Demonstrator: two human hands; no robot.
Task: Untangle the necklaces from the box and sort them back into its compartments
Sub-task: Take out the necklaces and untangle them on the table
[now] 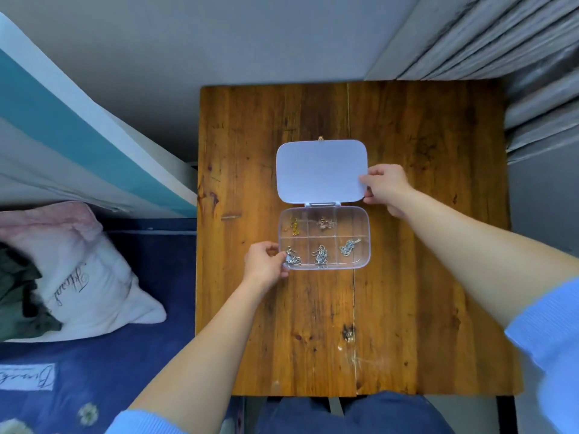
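- A clear plastic box [360, 264] sits open near the middle of a wooden counter [423, 277], its hinge on the far side.
- The lid [319, 170] is swung back and stands raised behind the tray, its pale inner face toward the camera.
- The right hand [387, 189] is at the lid's right edge; its fingers [374, 174] are closed on that edge, thumb below and fingertips above.
- The left hand [266, 261] is at the tray's near-left corner, with its fingers [272, 247] curled against the left wall and the thumb touching the near rim; it grips the box there.
- The tray is split into two rows of three compartments.
- Far row: a gold necklace [295, 227] lies in the left compartment, a rose-coloured necklace [324, 223] in the middle one; I cannot make out anything in the right one.
- Near row: a silver necklace [293, 259] is bunched in the left compartment just beside the left thumb, a second silver one [320, 255] lies in the middle, and a third silver one [349, 246] in the right.
- Each necklace lies in its own compartment, apart from the others.
- To the left of the counter is a bed with a dark blue cover [125, 355] and a white pillow [87, 277] on it.
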